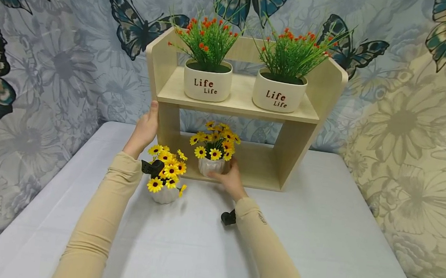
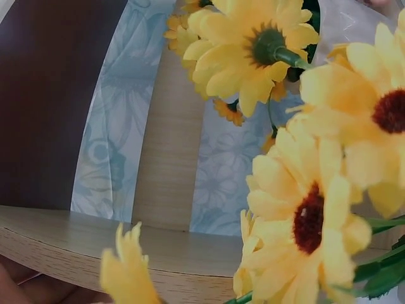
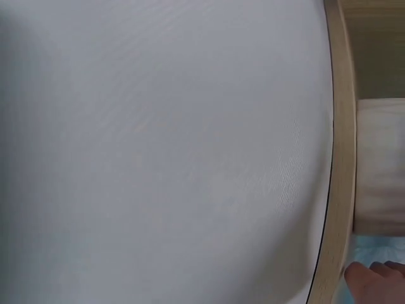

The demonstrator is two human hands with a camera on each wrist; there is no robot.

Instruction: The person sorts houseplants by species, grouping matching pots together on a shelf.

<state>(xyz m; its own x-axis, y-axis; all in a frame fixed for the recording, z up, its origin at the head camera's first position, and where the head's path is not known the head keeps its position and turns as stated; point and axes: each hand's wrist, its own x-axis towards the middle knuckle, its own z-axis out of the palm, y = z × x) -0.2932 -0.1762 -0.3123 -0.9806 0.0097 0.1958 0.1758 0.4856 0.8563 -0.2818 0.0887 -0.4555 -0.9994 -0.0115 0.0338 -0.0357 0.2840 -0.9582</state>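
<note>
Inside the lower compartment of a light wooden shelf point(image 1: 237, 111), my right hand point(image 1: 233, 181) grips a ribbed white pot of yellow flowers point(image 1: 205, 166), thumb across its front and fingers round its right side. In the right wrist view, only the fingers point(image 3: 376, 282) show, by the shelf's front edge. My left hand point(image 1: 145, 130) rests against the outer side of the left panel, thumb pointing up along its front edge. A second pot of yellow flowers point(image 1: 165, 194) stands on the table just right of the left wrist; its blooms point(image 2: 310, 218) cover much of the left wrist view.
On the upper shelf stand two white "Life" pots, one left point(image 1: 207, 83) and one right point(image 1: 279, 93), with grass and small red flowers. A white cloth covers the table point(image 1: 318, 239). Behind it hangs a butterfly-patterned wall covering point(image 1: 67, 68).
</note>
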